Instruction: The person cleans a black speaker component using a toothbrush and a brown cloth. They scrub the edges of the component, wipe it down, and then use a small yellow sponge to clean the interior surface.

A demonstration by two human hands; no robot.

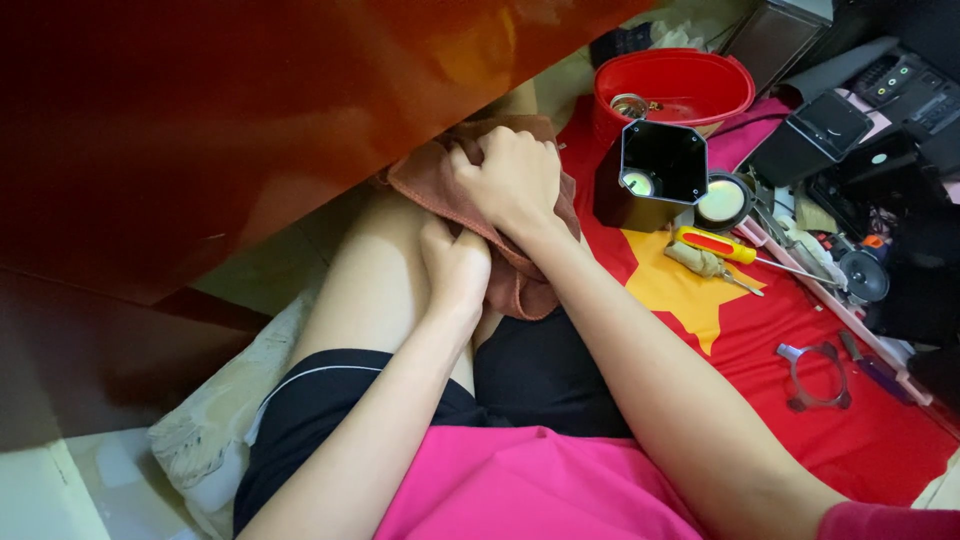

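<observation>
A brown cloth (430, 180) lies over my knees, under the edge of a dark red wooden surface (200, 120). My right hand (510, 175) is closed in a fist on the top of the cloth. My left hand (455, 265) grips the cloth's lower folds just below it. Whether anything is wrapped inside the cloth is hidden.
A black octagonal open-topped housing (655, 175) stands on a red cloth with a yellow star (850, 440). Nearby are a red basin (672, 85), a round lens (722, 200), a yellow-handled screwdriver (715, 245), a metal ring bracket (815, 375) and black electronics (860, 120).
</observation>
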